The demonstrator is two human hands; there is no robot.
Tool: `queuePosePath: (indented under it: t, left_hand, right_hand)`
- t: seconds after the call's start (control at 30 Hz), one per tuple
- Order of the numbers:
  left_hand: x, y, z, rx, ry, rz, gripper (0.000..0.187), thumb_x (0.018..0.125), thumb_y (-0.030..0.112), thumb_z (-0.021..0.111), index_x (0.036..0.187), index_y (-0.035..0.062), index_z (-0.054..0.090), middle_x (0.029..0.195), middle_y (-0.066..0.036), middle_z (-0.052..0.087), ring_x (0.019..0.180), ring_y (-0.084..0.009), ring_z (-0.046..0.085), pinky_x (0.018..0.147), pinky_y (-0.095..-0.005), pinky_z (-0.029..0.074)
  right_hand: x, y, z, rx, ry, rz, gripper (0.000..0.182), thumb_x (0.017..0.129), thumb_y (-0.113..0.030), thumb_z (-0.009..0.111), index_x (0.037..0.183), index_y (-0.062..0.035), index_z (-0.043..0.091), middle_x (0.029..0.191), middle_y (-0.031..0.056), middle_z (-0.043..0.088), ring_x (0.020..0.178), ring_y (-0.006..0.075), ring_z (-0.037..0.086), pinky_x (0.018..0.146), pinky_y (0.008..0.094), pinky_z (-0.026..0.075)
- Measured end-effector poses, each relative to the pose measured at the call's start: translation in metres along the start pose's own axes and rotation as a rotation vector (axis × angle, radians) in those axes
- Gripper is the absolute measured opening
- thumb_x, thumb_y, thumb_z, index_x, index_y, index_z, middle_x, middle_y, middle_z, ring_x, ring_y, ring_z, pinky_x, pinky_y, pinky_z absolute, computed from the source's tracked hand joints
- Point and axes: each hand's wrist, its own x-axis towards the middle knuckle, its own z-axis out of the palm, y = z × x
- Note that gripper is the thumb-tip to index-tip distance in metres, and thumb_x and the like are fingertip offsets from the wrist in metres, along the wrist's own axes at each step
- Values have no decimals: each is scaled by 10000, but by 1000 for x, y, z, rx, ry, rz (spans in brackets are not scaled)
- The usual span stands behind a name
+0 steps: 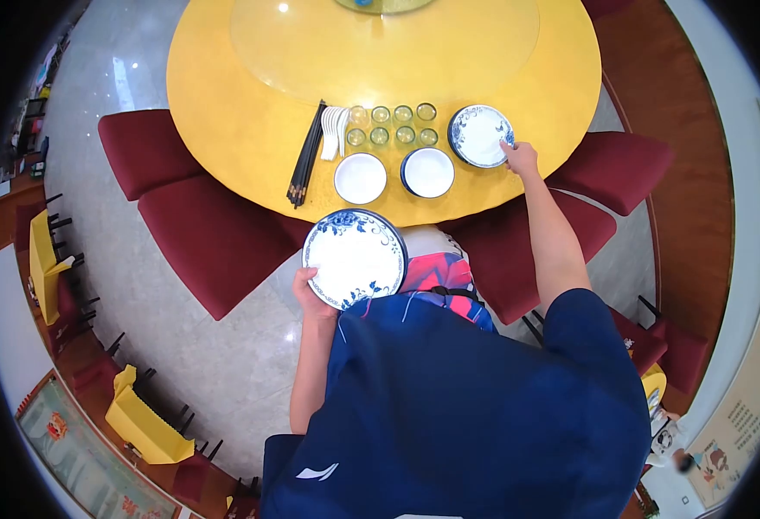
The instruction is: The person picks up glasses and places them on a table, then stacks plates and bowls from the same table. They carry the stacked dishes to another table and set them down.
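Note:
My left hand (312,294) grips the left rim of a large white plate (355,259) with a blue floral border, thumb on top; a dark edge beneath suggests more plates stacked under it. It is held close to my body, off the table. My right hand (520,159) pinches the right rim of a smaller blue-patterned plate (479,137) on the table, which seems to top a stack. Left of it stand two white bowls, one bowl (427,172) blue outside, the other bowl (360,179) nearer the chopsticks.
On the yellow round table (224,130) lie black chopsticks (307,156), white spoons (334,131) and several small glasses (404,113) in two rows. A glass turntable (380,52) covers the middle. Red chairs (215,246) flank me on both sides.

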Motion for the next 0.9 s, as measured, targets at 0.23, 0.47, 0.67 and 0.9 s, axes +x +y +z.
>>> queuePosePath:
  t: [0.23, 0.47, 0.67, 0.9]
  left_hand:
    - [2, 5, 2, 12, -25, -23, 720, 710, 289, 547, 1338, -42, 424, 1284, -229, 545, 1127, -373, 581, 928, -463, 514]
    - [4, 10, 0, -28, -77, 7, 703, 712, 274, 540, 1327, -48, 433, 1270, -226, 558, 1122, -374, 582, 931, -462, 512]
    - [8, 18, 6, -101, -228, -70, 686, 733, 252, 544, 1331, -67, 435, 1269, -244, 556, 1133, -380, 573, 972, -465, 476]
    - [0, 19, -1, -113, -284, -30, 590, 888, 315, 466, 1357, -43, 424, 1315, -208, 541, 1201, -336, 541, 1025, -441, 431]
  right_hand:
    - [-14, 8, -24, 199, 25, 6, 339, 898, -312, 647, 784, 6, 622, 587, 81, 609, 444, 127, 566, 411, 257, 446]
    - [-110, -8, -46, 720, 206, -235, 216, 940, -203, 581, 855, -6, 561, 635, 22, 536, 471, 74, 471, 396, 246, 341]
    - [-281, -88, -37, 1163, -92, -191, 227, 980, -223, 525, 1067, -13, 534, 644, 11, 545, 386, 73, 406, 344, 214, 255]
    - [-400, -135, 6, 1054, -301, -280, 250, 998, -184, 465, 1148, 14, 493, 728, 84, 617, 398, 124, 530, 330, 219, 397]
